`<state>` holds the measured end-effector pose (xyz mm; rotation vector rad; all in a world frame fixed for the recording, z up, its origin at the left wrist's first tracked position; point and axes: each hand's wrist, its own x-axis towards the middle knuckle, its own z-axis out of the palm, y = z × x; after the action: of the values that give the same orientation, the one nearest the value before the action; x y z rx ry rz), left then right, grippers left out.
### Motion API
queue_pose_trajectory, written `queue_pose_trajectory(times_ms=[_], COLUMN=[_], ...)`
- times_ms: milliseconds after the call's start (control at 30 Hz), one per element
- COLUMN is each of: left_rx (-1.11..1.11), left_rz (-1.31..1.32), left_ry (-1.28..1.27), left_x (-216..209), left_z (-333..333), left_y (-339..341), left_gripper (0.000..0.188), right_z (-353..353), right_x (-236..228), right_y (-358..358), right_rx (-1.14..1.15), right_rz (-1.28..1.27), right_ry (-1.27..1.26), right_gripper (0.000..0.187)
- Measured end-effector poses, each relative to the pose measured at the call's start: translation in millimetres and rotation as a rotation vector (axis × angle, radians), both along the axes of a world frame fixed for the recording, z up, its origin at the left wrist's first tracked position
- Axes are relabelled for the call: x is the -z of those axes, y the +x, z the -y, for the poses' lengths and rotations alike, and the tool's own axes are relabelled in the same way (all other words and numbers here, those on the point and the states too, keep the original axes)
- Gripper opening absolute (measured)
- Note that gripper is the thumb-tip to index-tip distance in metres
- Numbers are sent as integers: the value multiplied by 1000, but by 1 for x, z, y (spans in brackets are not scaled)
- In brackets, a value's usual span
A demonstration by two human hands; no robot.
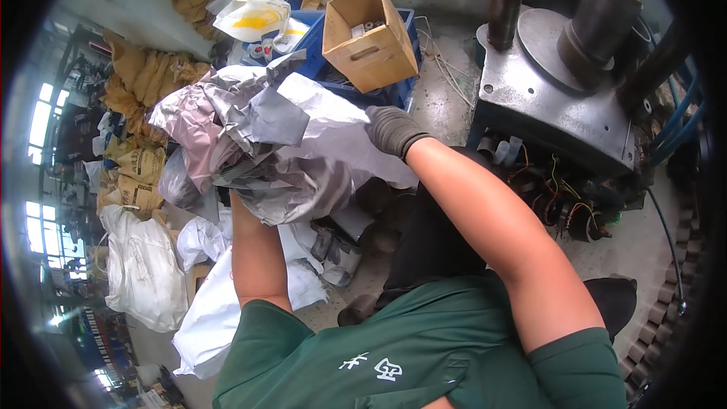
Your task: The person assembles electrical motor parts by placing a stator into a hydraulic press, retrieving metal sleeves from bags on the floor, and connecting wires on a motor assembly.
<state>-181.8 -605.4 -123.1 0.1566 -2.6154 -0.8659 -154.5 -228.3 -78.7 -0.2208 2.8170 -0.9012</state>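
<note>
Grey crumpled paper [269,121] over left grip [235,173], closure impossible to tell, pale sheet [326,106] clenched in right grip [392,132], cardboard box [388,67] beyond

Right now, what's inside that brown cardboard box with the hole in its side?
Inside the cardboard box, a few small, pale and grey pieces show, too small to tell what they are. The near wall covers whatever lies lower down.
</note>
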Motion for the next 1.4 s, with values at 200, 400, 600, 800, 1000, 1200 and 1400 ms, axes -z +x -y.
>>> queue_pose_trajectory(times_ms=[200,400,600,800,1000,1200,1400], left_rx=[195,493,1,-137,-103,0,256], left_rz=[-90,-359,-600,-69,443,733,687], left_ry=[-68,-359,-933,-592,-370,-181,-173], left_x=[12,19,1,-36,-35,-30,-42], left_z=[-56,-233,-104,-9,32,2,-81], left_y=[25,-61,-127,-125,-107,-118,-91], left_gripper=[37,43,48,48,49,51,51], right_z=[8,-94,-29,-54,-55,-67,-84], right_x=[8,89,-15,-32,-22,-25,-20], right_y=[-16,-77,5,11,10,15,25], right_rx=[233,-35,383,643,464,503,334], right_rz=[-152,-143,-396,-418,-536,-312,-84], right_ry=[-675,-1398,-741,-738,-774,-855,-993], right_gripper=[44,41,37,37,38,37,43])
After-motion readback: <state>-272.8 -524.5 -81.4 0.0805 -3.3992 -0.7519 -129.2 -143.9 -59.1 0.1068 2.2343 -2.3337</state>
